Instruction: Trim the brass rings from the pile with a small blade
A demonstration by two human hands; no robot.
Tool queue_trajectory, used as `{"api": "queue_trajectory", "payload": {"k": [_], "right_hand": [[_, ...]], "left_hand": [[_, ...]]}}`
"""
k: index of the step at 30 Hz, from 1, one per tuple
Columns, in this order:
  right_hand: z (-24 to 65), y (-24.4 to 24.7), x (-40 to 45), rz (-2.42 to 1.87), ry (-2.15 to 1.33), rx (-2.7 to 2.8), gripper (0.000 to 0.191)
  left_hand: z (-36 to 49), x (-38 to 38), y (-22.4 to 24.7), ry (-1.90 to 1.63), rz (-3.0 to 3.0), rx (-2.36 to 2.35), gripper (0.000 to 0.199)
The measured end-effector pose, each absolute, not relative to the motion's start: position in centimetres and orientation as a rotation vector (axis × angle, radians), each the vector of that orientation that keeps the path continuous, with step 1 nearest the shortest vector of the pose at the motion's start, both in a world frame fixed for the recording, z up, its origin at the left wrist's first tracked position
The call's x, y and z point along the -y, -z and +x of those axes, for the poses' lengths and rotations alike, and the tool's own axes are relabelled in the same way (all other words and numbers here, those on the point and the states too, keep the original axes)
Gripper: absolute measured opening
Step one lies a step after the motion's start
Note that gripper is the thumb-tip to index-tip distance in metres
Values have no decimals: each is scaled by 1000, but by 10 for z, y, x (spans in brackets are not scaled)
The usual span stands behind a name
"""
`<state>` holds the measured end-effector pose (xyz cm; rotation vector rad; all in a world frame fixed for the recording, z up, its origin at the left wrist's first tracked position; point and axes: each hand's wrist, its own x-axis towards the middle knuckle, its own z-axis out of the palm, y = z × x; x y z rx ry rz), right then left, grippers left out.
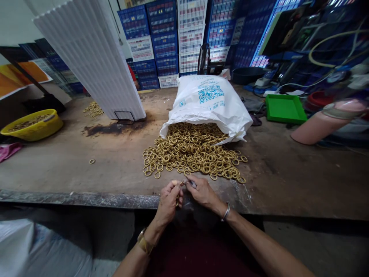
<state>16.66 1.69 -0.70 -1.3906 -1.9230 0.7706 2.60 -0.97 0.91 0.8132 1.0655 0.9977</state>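
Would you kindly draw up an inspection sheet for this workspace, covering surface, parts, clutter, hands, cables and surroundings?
Surface: brown worktable, with a dark stain by the upright white corrugated panel.
Job's things: many brass-coloured rings spread from the mouth of a white sack; a lone ring lies apart, left of the pile.
Clutter: yellow basin holding small pieces, pink cloth, green tray.
Hands: left hand pinches a small coppery piece; right hand holds a small grey item, too small to identify.
Cables: looped pale hose at right.
Surroundings: stacked blue and white crates, black fan.
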Motion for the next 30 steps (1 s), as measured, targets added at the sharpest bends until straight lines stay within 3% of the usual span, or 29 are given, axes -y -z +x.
{"api": "queue_trajectory", "payload": {"k": [12,22,30], "right_hand": [[161,5,-9,-1514,-574,2311,14],[155,-2,-15,-1718,-540,2367,17],[159,9,-38,-1835,-318,2160,15]], "left_hand": [[24,11,-3,-1024,905,-1110,29],[22,16,-7,-1042,835,-1092,30],[10,20,-11,-1028,480,-859,26]]}}
